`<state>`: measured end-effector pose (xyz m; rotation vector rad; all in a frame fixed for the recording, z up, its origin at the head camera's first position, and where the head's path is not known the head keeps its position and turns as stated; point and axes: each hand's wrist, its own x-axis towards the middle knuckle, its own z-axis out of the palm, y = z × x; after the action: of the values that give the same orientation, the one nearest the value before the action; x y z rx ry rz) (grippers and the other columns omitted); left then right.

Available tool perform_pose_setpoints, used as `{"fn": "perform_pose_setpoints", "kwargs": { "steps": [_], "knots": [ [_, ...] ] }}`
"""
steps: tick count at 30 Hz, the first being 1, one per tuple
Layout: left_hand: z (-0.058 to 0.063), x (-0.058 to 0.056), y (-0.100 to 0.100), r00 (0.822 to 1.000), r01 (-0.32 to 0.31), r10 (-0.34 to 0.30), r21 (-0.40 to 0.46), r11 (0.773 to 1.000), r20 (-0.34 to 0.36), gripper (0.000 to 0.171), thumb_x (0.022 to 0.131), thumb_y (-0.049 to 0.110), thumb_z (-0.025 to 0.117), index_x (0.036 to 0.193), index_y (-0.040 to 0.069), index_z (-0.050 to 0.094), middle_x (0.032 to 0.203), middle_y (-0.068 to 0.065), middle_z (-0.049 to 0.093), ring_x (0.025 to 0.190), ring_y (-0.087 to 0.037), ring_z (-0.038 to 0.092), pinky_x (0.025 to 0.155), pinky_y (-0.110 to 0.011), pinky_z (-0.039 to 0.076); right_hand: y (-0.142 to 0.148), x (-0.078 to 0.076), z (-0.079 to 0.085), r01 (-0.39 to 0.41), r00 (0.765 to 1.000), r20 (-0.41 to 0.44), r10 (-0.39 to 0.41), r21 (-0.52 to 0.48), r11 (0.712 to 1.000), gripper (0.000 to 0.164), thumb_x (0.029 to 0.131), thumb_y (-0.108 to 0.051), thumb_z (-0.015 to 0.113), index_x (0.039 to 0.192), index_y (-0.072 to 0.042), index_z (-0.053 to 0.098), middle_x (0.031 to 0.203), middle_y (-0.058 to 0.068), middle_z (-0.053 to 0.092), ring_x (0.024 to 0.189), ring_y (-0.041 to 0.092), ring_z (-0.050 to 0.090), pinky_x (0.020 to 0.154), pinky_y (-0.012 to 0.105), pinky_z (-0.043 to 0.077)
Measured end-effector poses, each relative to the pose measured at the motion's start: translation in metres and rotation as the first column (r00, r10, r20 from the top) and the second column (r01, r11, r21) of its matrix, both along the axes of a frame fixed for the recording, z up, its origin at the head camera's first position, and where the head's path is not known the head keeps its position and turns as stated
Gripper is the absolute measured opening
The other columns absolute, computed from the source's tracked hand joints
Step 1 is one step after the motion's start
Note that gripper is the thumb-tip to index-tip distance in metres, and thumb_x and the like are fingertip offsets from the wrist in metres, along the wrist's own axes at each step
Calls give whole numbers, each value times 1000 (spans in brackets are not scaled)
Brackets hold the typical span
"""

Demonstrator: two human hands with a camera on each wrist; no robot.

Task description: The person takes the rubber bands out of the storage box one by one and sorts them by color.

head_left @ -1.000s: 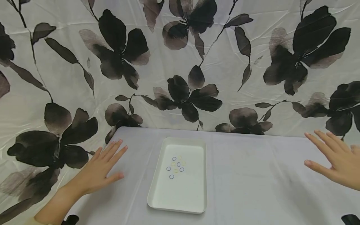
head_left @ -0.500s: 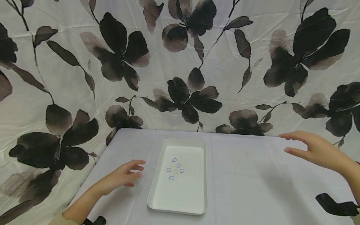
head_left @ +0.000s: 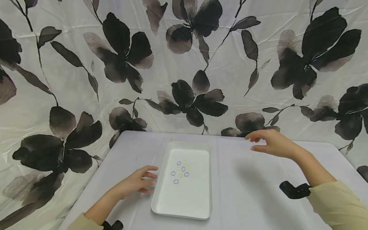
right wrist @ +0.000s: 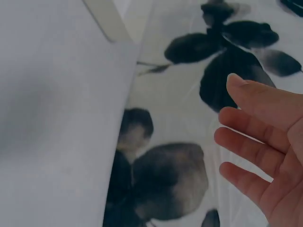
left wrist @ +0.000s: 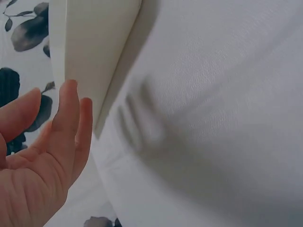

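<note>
A white rectangular tray (head_left: 187, 201) lies on the table. On its floor are several small thin rings, some blue (head_left: 176, 181) and some pale yellow (head_left: 180, 175). My left hand (head_left: 135, 183) hovers just left of the tray's left edge, fingers loosely bent and holding nothing; the left wrist view shows its fingers (left wrist: 66, 123) near the tray wall (left wrist: 94, 52). Above the table's back right part hangs my right hand (head_left: 273, 142), apart from the tray. Its thumb and fingers (right wrist: 248, 146) are spread apart in the right wrist view, with nothing between them.
White cloth covers the table (head_left: 244, 198). Behind it hangs a pale curtain (head_left: 244, 64) with dark flowers, close to the table's back edge. A black wrist mount (head_left: 294, 190) sits by the right sleeve (head_left: 336, 201), another black mount (head_left: 113, 225) by the left.
Both hands have come inward toward the tray, the right one travelling left the farthest. Their spread fingers have relaxed into a loose bend. The tray and rings stay put.
</note>
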<state>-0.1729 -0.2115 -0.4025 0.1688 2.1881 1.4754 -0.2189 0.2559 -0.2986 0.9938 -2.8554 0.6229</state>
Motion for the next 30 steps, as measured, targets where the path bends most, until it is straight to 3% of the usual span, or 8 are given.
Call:
{"fn": "perform_pose_setpoints", "kwargs": {
  "steps": [13, 22, 30],
  "knots": [
    [-18, 1, 18, 983, -143, 145, 20, 989, -111, 59, 81, -6, 62, 135, -5, 38, 115, -23, 51, 87, -23, 59, 67, -35, 53, -83, -35, -22, -134, 983, 122, 138, -36, 990, 26, 81, -9, 70, 107, -6, 66, 92, 1, 65, 87, 22, 60, 70, 33, 50],
    [-16, 3, 21, 978, -186, 185, -6, 983, -94, 56, 79, -7, 63, 132, -7, 44, 114, -19, 53, 84, -20, 59, 66, -34, 53, -123, -44, -40, -137, 966, 215, 142, -37, 990, 26, 81, -8, 69, 107, -6, 67, 89, 1, 64, 87, 21, 60, 72, 30, 50],
    [-17, 1, 23, 976, -206, 206, 18, 978, -66, 55, 79, -9, 64, 131, -6, 45, 111, -18, 54, 82, -20, 58, 66, -34, 53, -144, -54, -63, -141, 936, 310, 168, -108, 984, 24, 81, -8, 69, 105, -4, 66, 86, 2, 63, 79, 14, 57, 67, 24, 48]
  ]
}}
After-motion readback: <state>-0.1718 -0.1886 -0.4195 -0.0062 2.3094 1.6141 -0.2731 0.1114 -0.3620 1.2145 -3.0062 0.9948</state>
